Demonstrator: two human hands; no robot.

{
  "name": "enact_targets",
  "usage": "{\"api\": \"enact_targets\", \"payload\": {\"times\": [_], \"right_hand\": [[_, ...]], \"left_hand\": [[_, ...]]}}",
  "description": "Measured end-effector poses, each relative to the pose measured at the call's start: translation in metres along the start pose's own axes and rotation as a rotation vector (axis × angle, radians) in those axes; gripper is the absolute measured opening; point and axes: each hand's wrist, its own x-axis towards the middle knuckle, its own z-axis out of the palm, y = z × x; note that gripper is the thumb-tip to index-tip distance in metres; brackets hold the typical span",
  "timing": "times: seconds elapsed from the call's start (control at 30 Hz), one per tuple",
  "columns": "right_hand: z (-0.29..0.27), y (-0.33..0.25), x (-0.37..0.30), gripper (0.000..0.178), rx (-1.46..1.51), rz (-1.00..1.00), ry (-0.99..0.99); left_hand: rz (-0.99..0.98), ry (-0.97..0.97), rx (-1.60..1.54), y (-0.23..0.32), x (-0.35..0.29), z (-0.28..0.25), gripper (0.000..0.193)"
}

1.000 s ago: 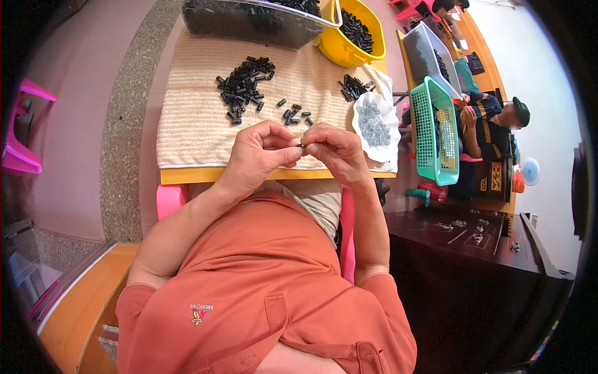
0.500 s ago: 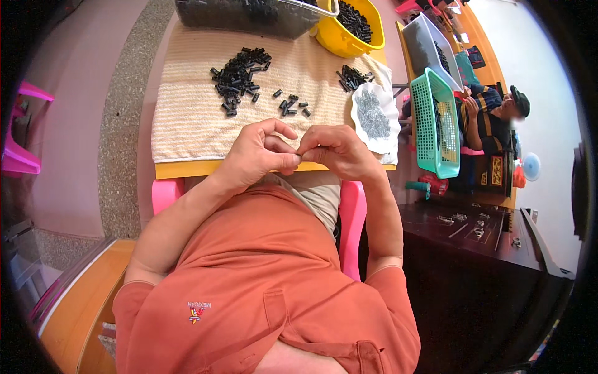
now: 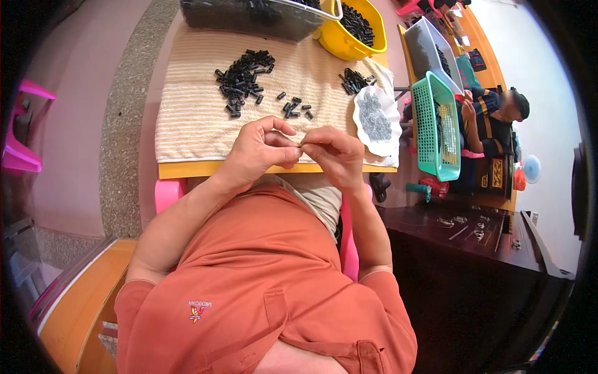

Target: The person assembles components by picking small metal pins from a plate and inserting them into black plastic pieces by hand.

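Note:
My left hand point(image 3: 265, 149) and my right hand point(image 3: 334, 153) meet over the table's near edge, thumbs and fingertips pinched close together. Whatever sits between the fingertips is too small and covered to name. Beyond the hands, several short black cylindrical pieces point(image 3: 291, 107) lie scattered on the striped towel point(image 3: 187, 118). Farther back on the left is a larger heap of the same black pieces point(image 3: 240, 81). A smaller black pile point(image 3: 355, 81) lies at the right. Close to my right hand is a white scalloped dish point(image 3: 362, 132) holding many tiny grey bits.
At the table's back stand a clear bin point(image 3: 243, 25) and a yellow basin point(image 3: 330, 43), both holding black pieces. To the right are a green basket point(image 3: 423, 134), a white tub point(image 3: 418, 47) and a seated person point(image 3: 498, 118). A dark table point(image 3: 436, 230) stands right of me.
My right hand has turned slightly and its forearm has come inward to the left. The fingertips of both hands stay together. The view has shifted a little, and the seated person's head has moved.

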Motion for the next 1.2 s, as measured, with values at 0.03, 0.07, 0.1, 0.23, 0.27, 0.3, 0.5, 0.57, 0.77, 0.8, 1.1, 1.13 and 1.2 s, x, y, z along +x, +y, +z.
{"api": "enact_targets", "payload": {"times": [0.03,0.07,0.1,0.23,0.27,0.3,0.5,0.57,0.77,0.8,1.1,1.13,1.2], "right_hand": [[0.004,0.000,-0.004,0.013,0.001,-0.001,-0.002],[0.009,-0.001,-0.008,0.017,-0.027,-0.009,0.059],[0.013,-0.002,-0.011,0.020,-0.056,-0.018,0.121],[0.023,-0.006,-0.015,0.033,-0.214,-0.068,0.211],[0.025,-0.003,-0.017,0.039,-0.245,-0.115,0.231],[0.027,-0.001,-0.017,0.045,-0.275,-0.163,0.252],[0.034,0.000,-0.014,0.055,-0.553,-0.381,0.278],[0.036,0.003,-0.014,0.056,-0.566,-0.404,0.297],[0.041,0.005,-0.012,0.051,-0.600,-0.472,0.360],[0.041,0.005,-0.012,0.049,-0.599,-0.488,0.362],[0.041,-0.004,-0.007,0.035,-0.558,-0.512,0.340],[0.042,-0.003,-0.008,0.032,-0.552,-0.513,0.321],[0.042,-0.003,-0.009,0.032,-0.554,-0.494,0.321]], "left_hand": [[0.004,0.017,-0.004,0.000,0.000,0.000,0.032],[0.005,0.019,-0.004,0.000,-0.001,0.001,0.032],[-0.001,0.044,-0.008,0.000,-0.001,0.002,0.032],[0.001,0.064,-0.006,0.002,-0.001,0.001,0.032],[0.002,0.062,-0.006,0.001,0.000,0.001,0.032],[0.001,0.065,0.005,0.000,0.000,0.001,0.032],[0.009,0.081,-0.002,-0.001,-0.001,0.003,0.030],[0.010,0.087,-0.001,0.000,-0.002,0.004,0.030],[0.014,0.084,0.030,0.001,-0.003,0.007,0.028],[0.015,0.081,0.037,0.000,-0.003,0.007,0.028],[-0.018,0.040,0.028,-0.006,-0.001,0.002,0.032],[-0.020,0.046,0.038,-0.006,-0.001,0.000,0.032],[-0.026,0.040,0.046,-0.004,-0.001,0.001,0.032]]}}
